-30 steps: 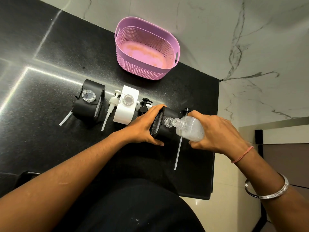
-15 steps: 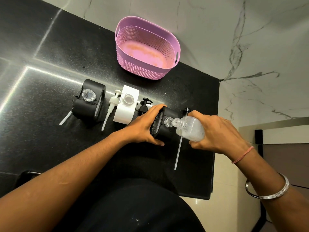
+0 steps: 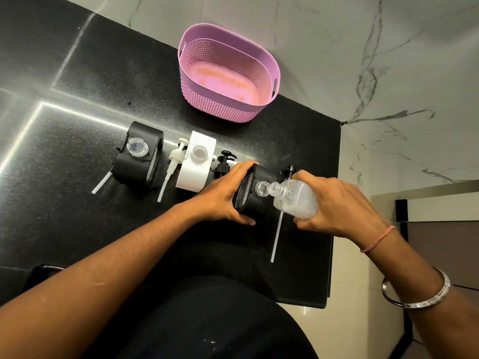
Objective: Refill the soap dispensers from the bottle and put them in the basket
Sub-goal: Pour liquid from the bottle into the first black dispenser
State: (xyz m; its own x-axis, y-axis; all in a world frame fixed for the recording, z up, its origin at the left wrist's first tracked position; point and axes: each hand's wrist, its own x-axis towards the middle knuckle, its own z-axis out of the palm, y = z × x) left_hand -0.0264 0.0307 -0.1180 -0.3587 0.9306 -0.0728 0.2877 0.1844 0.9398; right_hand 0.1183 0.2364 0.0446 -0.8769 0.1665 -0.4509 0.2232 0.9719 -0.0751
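Clear, soft plastic bottle [image 3: 295, 198] is gripped tilted in the right hand [image 3: 334, 203], spout at the mouth of the black dispenser [image 3: 256, 193] the left hand [image 3: 223, 195] clasps by its side; squeezable and likely slippery, so best held around its belly. Three dispensers, three loose pumps, one pink basket [image 3: 228, 73] at twelve o'clock.

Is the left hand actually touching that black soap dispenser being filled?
Touching. The head view shows the left hand with fingers and thumb wrapped around the black soap dispenser, no gap visible.
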